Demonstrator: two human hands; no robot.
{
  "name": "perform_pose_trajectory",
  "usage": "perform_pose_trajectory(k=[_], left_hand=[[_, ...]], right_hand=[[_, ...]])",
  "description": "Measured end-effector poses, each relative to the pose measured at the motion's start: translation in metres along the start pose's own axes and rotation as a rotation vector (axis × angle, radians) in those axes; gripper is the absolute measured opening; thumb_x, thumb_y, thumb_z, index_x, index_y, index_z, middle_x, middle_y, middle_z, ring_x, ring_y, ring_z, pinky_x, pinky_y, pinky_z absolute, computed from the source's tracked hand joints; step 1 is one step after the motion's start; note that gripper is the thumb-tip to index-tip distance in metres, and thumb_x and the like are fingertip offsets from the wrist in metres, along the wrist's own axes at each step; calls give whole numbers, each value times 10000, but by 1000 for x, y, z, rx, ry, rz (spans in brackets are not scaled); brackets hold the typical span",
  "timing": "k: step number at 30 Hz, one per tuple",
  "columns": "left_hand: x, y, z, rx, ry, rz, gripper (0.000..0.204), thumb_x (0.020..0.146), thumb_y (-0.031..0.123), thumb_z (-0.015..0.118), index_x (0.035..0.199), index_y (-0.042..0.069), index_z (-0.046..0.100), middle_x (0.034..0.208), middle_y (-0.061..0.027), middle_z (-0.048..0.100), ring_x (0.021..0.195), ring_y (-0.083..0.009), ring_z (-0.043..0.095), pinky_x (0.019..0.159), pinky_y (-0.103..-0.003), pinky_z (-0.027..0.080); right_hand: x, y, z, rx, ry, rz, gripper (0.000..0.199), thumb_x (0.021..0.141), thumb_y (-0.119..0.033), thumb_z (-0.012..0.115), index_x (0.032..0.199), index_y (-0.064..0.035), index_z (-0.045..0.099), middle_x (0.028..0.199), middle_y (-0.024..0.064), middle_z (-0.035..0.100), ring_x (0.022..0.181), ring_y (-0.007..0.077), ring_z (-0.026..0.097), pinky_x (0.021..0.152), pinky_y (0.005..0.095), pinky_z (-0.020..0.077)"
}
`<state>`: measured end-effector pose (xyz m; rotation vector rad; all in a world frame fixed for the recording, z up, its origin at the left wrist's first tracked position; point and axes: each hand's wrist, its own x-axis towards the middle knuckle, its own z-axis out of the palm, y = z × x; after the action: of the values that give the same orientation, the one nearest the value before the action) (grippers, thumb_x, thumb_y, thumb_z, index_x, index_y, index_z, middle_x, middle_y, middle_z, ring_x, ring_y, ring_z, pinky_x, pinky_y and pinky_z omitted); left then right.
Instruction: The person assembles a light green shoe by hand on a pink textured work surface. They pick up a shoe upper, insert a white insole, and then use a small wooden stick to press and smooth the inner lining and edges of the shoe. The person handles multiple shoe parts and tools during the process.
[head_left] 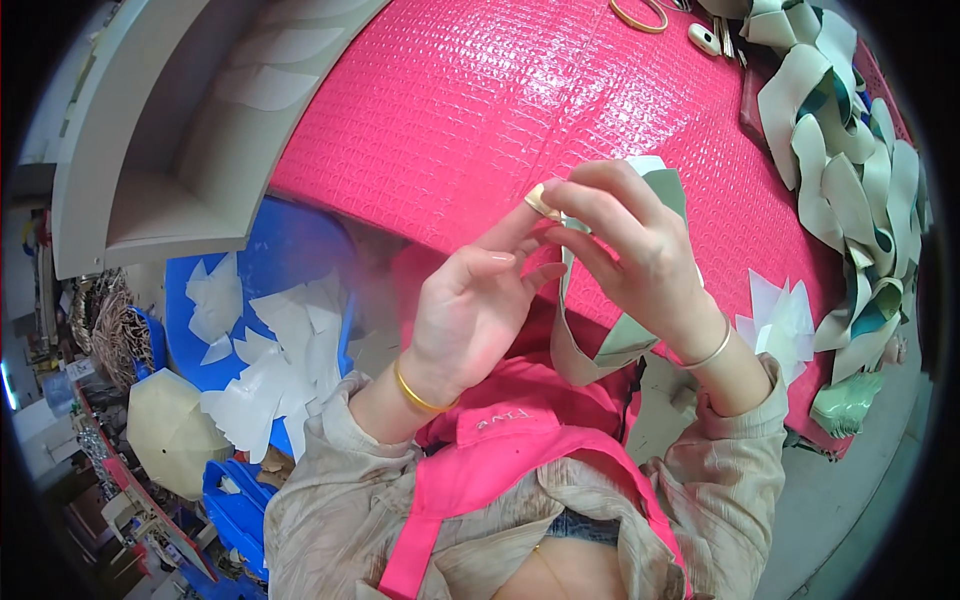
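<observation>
This looks like a workshop where sheet material is cut. Ahead of the right-hand grip (pixel 640 245) stretches a worktop (pixel 470 110) under a glossy, embossed pink cover. To the grip's right, pale green cut strips (pixel 835 165) lie heaped in overlapping loops. To its left, jagged white offcuts (pixel 270 385) lie on blue plastic (pixel 285 235). Below the grip, the person wears a pink work apron (pixel 510 425).

Pink-covered table (pixel 480 110) gleaming; pale green strips (pixel 815 170) lying heaped along right, white pieces (pixel 785 325) resting near right, yellow ring (pixel 632 25) sitting far.
</observation>
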<state>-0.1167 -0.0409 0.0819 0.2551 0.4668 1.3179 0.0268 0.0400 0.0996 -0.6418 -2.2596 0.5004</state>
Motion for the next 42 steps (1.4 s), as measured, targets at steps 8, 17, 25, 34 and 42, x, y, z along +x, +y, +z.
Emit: perform_pose_trajectory(k=[8,17,25,34,42], left_hand=[[0,-5,-2,64,0,87,437,910,318,436,1235,29,470,1291,-51,420,1166,-148,386,977,-336,282],[-2,-11,-14,91,-23,152,239,916,208,488,1028,43,620,1242,-48,437,1089,-128,438,940,-313,317],[-13,-2,-12,366,83,12,273,903,193,470,943,-17,641,1200,-72,464,1076,-148,456,971,-343,296],[-16,-7,-14,1101,94,266,316,912,222,452,962,-5,666,1204,-85,471,1149,-178,408,995,-321,265],[-9,4,-8,363,63,10,399,931,252,384,1082,-48,597,1367,-94,356,1228,-188,350,1012,-353,270]], right_hand=[[-12,-3,-2,251,-45,130,174,680,-49,664,832,-5,593,839,106,600,689,205,619,603,278,493],[-10,-16,-3,342,-150,328,104,733,-42,652,823,-8,614,677,97,566,598,194,561,540,304,433],[-11,-4,-16,265,-80,333,98,769,4,611,866,2,619,748,83,612,657,169,603,606,258,472],[-22,-10,-10,684,-142,583,133,753,-13,654,881,0,618,842,54,588,717,128,577,660,260,486],[-44,-11,0,-15,126,-207,183,600,9,690,760,-50,626,790,41,578,661,187,563,539,295,451]])
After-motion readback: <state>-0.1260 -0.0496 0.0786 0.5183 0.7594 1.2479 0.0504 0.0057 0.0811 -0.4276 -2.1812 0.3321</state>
